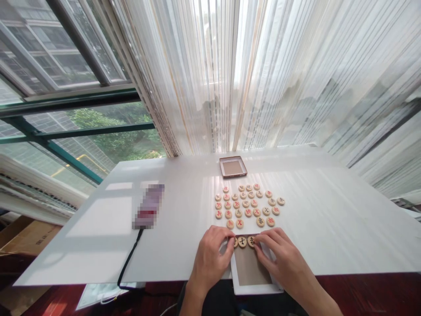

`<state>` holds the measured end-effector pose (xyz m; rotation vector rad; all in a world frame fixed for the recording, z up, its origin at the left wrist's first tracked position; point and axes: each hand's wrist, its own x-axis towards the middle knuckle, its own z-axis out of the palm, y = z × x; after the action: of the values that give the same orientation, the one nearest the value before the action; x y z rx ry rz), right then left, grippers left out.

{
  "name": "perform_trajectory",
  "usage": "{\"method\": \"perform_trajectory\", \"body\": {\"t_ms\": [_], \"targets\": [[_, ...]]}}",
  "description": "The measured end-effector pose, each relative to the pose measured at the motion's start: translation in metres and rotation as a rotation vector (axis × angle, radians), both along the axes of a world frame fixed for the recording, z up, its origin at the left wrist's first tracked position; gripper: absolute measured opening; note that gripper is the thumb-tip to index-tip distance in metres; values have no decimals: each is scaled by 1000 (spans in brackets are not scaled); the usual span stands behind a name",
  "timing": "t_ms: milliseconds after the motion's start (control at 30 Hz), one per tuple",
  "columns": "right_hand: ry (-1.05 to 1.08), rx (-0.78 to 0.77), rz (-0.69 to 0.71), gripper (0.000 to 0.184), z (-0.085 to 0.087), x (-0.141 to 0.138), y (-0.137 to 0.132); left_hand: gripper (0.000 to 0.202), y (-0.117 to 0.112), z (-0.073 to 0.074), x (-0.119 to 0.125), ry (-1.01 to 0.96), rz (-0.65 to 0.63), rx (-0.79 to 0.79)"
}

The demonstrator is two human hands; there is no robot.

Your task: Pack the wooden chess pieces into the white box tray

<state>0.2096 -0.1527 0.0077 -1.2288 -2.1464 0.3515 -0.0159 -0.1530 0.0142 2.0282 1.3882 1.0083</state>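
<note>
Starting far left, a cardboard box is tucked down low beside the bench, and some greenery can be seen through the window. Next up, a black cable is run over the bench's near edge to a pixelated item, which can't really be made out.

Then the left hand: its fingers are bent in close against the left piece, which is partly covered by them. Whether it's properly gripped or just touched can't be told.

In the middle, the far tray is parked near the curtain, and a bunch of loose pieces, marked in red or black, is spread below it in wonky rows. The near tray is poked out past the bench edge. Inside, along its far wall, three pieces are lined up, middle piece in plain view.

Over on the right, the right piece is touched by the right hand, fingers kinda curved; again, a real grip can't be confirmed.
</note>
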Motion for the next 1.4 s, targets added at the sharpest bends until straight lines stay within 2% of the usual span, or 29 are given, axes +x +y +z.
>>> {"method": "perform_trajectory", "body": {"t_ms": [233,533,800,967,1100,1400], "targets": [[-48,59,6,13,1,-4,3,15,0,1,0,0,10,17],[-3,43,15,11,4,0,2,14,0,0,1,5,25,46],[107,131,-139,20,-3,30,13,15,0,0,0,0,20,35],[-19,213,-85,36,-12,46,27,15,0,0,0,3,23,23],[-157,241,-48,45,-20,46,32,15,0,0,1,-1,28,23],[-272,182,-53,39,-25,38,24,16,1,1,0,-9,29,11]]}}
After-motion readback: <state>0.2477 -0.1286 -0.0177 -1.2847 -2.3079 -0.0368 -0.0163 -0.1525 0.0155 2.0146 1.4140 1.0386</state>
